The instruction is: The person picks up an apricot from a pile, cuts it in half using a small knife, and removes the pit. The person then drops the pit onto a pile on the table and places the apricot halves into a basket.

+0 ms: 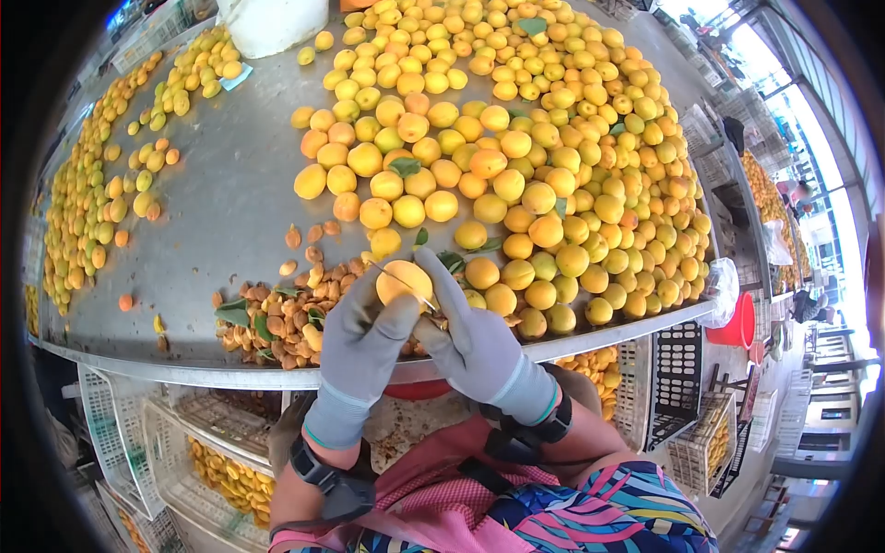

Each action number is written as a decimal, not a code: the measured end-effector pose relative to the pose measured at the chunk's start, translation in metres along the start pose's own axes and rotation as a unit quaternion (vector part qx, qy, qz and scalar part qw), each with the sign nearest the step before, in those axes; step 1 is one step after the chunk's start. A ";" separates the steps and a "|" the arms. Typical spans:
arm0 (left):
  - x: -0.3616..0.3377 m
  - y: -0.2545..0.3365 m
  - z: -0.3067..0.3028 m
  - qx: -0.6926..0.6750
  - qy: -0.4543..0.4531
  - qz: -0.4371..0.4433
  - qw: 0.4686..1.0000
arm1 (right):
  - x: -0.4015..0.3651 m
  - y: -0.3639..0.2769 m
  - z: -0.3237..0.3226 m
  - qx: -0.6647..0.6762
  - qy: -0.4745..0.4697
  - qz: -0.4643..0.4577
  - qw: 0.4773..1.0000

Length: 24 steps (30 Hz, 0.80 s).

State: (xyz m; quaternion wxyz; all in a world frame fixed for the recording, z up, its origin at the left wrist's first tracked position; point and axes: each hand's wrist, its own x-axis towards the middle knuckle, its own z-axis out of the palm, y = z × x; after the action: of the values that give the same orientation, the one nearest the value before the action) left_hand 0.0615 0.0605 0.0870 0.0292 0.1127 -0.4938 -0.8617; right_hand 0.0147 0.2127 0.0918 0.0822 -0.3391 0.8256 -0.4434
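Left fingers [396, 320] pinched on fruit [412, 272], right fingers [440, 282] closed on thin tool [428, 303] between them; slip across round skin could nick glove [355, 355].

Apricots [516, 189], showing yellow to orange; gloves [361, 341], showing grey with teal cuff edging; basin [735, 321], showing red; patterned cloth [608, 509], mixing blue, pink, yellow.
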 end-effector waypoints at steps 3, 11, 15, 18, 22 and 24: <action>-0.001 0.003 0.003 0.120 -0.007 0.071 0.990 | 0.002 0.003 -0.003 0.009 -0.031 0.014 0.999; -0.001 -0.006 -0.001 -0.129 0.023 -0.071 0.989 | 0.002 0.008 0.011 0.030 0.063 -0.059 0.996; -0.004 0.002 0.006 0.047 0.018 0.031 0.998 | 0.000 0.002 0.011 0.030 0.061 -0.045 0.997; -0.003 0.003 0.008 0.121 0.018 0.104 0.987 | 0.002 0.004 0.007 0.029 0.016 -0.026 0.999; -0.002 -0.004 0.011 -0.031 0.020 0.079 0.996 | 0.002 0.002 0.009 0.030 0.024 -0.021 0.999; -0.001 -0.011 0.006 -0.080 0.030 0.026 0.996 | 0.002 0.004 0.010 0.033 0.044 -0.031 0.998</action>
State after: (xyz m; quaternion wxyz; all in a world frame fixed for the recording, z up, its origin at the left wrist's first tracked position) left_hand 0.0618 0.0715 0.0812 0.0758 0.1230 -0.4253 -0.8935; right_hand 0.0150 0.2062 0.0831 0.0437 -0.3416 0.8027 -0.4869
